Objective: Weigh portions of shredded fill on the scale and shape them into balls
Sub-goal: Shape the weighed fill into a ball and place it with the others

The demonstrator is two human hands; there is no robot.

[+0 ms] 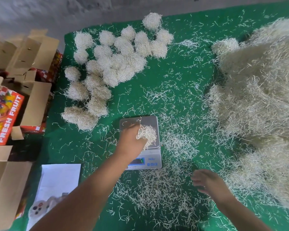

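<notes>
My left hand (132, 140) was over the scale (140, 139), its fingers curled round a small clump of shredded fill (147, 134) that sat on the steel pan. My right hand (207, 182) hovered near the scale's display end, to the right of it, fingers loosely spread and holding nothing, above loose strands on the green mat (182, 64). Beyond the scale, up and to its left, lay the finished balls (110, 64) in a crowded cluster. Well to the right of the scale rose the big heap of fill (260, 97). Left of the scale stood open cardboard boxes (15, 90), and a printed sheet (57, 189) lay nearer me.
</notes>
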